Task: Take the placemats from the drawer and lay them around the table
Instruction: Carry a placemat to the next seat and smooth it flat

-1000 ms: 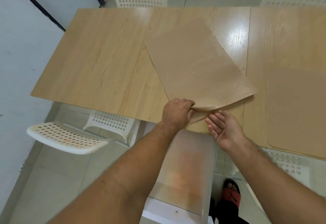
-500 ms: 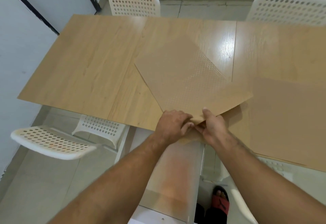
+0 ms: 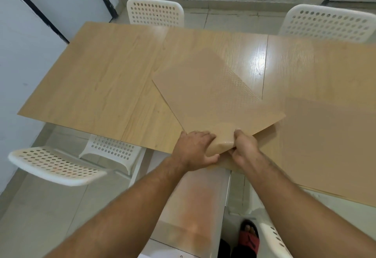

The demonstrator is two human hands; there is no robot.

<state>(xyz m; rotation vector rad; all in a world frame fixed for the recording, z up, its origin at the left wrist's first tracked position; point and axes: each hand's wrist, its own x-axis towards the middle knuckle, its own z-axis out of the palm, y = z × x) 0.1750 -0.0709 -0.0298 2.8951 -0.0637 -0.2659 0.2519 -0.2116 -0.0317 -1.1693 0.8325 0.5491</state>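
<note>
Gripping with left hand [image 3: 195, 150] and right hand [image 3: 245, 150], side by side, near corner of placemat [image 3: 213, 99] slanted away leftward

2 bare forearms [image 3: 142, 198] reach forward; left grip [image 3: 195, 149] and right grip [image 3: 245, 150] meet side by side, each curled tight.

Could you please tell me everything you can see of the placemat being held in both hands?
The placemat is a thin, flexible tan sheet, rectangular with rounded corners, with a dot pattern showing toward its right side. It lies skewed on the wooden table, mostly flat, its near corner lifted and curled at the table's front edge. The left hand and right hand each grip that curled corner. A second mat shows beneath its near right edge.
</note>
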